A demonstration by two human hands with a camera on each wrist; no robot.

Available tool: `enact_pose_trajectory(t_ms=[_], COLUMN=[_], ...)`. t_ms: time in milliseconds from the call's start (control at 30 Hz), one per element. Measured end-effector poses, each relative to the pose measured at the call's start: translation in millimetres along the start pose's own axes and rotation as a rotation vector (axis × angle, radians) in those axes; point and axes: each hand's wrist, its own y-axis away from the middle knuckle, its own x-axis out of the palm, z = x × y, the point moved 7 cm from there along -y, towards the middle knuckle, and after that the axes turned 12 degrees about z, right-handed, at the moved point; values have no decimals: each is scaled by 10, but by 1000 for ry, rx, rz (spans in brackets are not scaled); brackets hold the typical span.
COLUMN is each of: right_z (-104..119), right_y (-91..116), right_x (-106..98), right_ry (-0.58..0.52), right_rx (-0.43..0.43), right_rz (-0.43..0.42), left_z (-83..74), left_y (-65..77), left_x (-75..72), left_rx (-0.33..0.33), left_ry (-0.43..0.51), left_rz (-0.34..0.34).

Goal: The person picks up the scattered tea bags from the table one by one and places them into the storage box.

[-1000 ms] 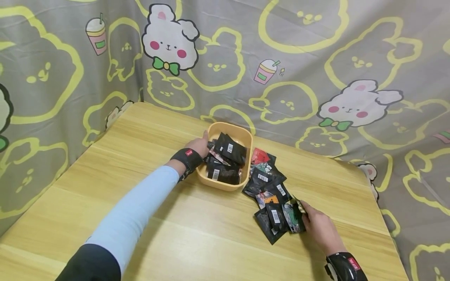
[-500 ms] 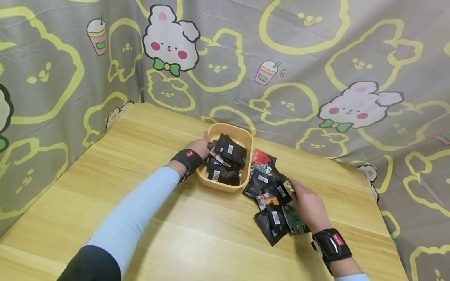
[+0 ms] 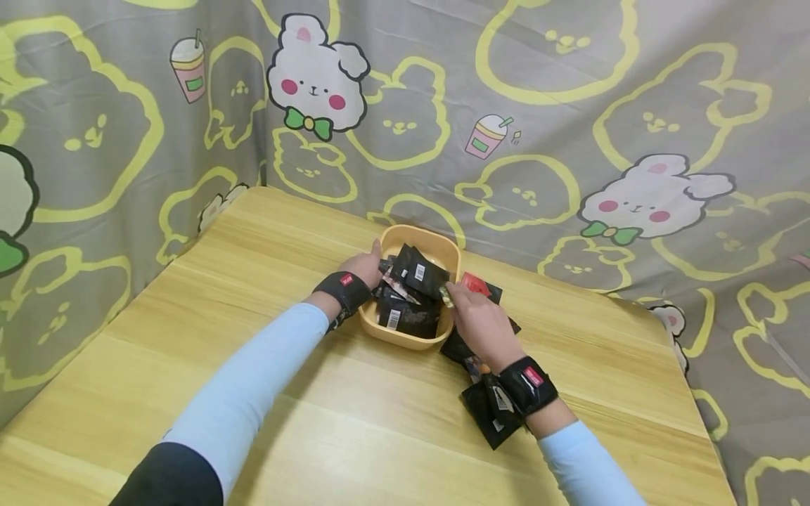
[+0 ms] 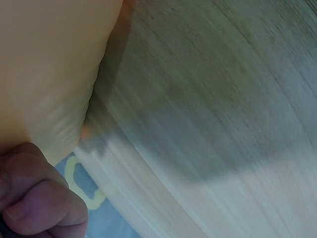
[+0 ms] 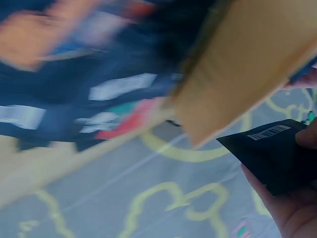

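A yellow-orange plastic container [image 3: 405, 344] holds several small flat packets [image 3: 411, 316], mostly black with white barcode labels. My left hand [image 3: 362, 270] grips the container's left rim; curled fingers [image 4: 47, 201] show beside its wall in the left wrist view. A dark edge lies by those fingertips, too hidden to identify. Over the container's right rim is my right hand [image 3: 484, 320], pinching a black packet [image 5: 275, 153] between thumb and fingers. In the head view only that packet's gold-coloured side shows.
More packets [image 3: 487, 418] lie overlapping on the wooden table [image 3: 304, 422], right of the container, partly hidden by my right hand and wrist. Among them is one with a red face [image 3: 474, 283]. A grey patterned curtain [image 3: 405, 105] stands right behind the table.
My right hand has carried the pinched packet leftward and away from me, from the loose packets to the container's right rim. The left hand keeps its place at the container.
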Motion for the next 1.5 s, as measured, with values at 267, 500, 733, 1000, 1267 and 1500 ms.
enact_pose_trajectory(t_ms=[267, 500, 733, 1000, 1267, 1500], right_z=[224, 89, -193, -548, -830, -947], right_y=[-290, -87, 267, 992, 1541, 1687], right_x=[69, 112, 209, 286, 418, 537], right_ry=[-132, -190, -235, -268, -357, -381], right_rx=[-55, 17, 93, 188, 245, 279], right_rz=[263, 372, 405, 486, 606, 623], left_z=[-19, -14, 37, -15, -33, -11], left_y=[52, 44, 25, 34, 82, 33], left_x=[9, -3, -2, 4, -23, -4], left_rx=[-1, 9, 11, 19, 2, 6], left_ry=[5, 6, 34, -5, -6, 43], left_rz=[8, 16, -1, 17, 41, 37])
